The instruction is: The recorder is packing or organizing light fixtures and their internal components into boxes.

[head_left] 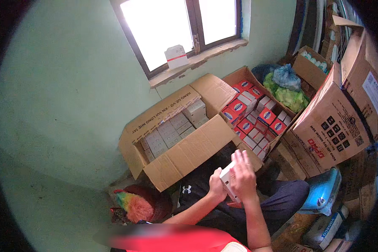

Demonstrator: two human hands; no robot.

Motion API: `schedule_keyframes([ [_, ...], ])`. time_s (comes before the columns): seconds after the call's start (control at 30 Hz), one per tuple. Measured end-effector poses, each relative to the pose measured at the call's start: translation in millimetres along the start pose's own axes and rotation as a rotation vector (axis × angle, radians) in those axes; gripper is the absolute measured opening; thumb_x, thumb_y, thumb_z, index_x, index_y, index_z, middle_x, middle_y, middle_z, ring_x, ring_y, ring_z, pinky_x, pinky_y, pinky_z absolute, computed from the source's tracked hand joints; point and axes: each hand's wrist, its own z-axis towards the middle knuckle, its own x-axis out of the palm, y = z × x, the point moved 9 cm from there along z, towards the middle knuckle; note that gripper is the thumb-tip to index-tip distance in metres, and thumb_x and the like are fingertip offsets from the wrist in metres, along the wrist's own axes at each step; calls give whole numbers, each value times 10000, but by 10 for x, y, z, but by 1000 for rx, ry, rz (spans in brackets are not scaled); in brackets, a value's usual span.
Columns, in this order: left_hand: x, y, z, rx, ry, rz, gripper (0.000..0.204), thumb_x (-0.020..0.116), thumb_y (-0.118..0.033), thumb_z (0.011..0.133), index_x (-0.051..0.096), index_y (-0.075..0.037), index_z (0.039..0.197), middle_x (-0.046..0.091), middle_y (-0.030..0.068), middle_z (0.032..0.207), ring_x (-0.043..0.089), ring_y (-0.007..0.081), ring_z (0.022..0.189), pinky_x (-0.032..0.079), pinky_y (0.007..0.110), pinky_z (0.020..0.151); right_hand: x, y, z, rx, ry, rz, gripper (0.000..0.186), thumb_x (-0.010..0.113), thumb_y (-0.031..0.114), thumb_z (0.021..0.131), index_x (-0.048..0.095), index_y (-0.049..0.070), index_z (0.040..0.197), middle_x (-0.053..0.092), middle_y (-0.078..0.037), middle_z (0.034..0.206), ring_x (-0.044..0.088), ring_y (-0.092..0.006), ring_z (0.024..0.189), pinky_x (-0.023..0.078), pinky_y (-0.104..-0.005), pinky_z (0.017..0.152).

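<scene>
Above my lap, a small white box with dark spots on one face is held tilted. My left hand is closed round its left side, the thumb up near its upper end. Flat against the other side lies my right hand, fingers stretched upward past the box and covering part of it. Just beyond my hands, an open carton contains rows of small pale boxes. To its right stands another open carton with red-and-white boxes and plain white ones.
A pale box with a red stripe sits on the windowsill. Large tilted cartons crowd the right, near a blue plastic-wrapped pack. Green and blue bags lie farther back. A multicoloured fluffy duster is at lower left.
</scene>
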Motion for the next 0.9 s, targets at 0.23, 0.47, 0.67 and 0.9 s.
schedule_keyframes([
  [0.23, -96, -85, 97, -44, 14, -36, 500, 466, -441, 1067, 685, -13, 1205, 751, 149, 1140, 731, 345, 1029, 563, 476, 992, -73, -21, -321, -169, 82, 135, 489, 579, 157, 1053, 577, -41, 1500, 578, -249, 1542, 500, -445, 1481, 393, -531, 1240],
  [0.47, 98, 113, 85, -100, 60, -19, 513, 445, -419, 1077, 687, 1, 1247, 743, 193, 1206, 717, 327, 1083, 542, 489, 1024, -62, 227, -176, -87, 1, 33, 516, 583, 208, 1062, 562, -65, 1499, 565, -275, 1542, 508, -438, 1474, 383, -540, 1250],
  [0.67, -60, 114, 191, -206, 74, 104, 605, 405, -449, 1058, 655, 7, 1366, 734, 197, 1278, 704, 367, 1155, 514, 515, 1093, -185, -174, -142, -88, 8, 230, 440, 603, 158, 1031, 646, -25, 1428, 616, -274, 1484, 556, -447, 1430, 416, -555, 1218],
  [0.9, 398, -50, 125, -193, 163, 85, 503, 462, -423, 1063, 698, -32, 1273, 759, 155, 1202, 727, 339, 1063, 554, 480, 1020, -114, 140, -245, -191, 32, 122, 471, 653, 208, 1016, 647, -17, 1430, 603, -232, 1521, 506, -412, 1485, 339, -558, 1264],
])
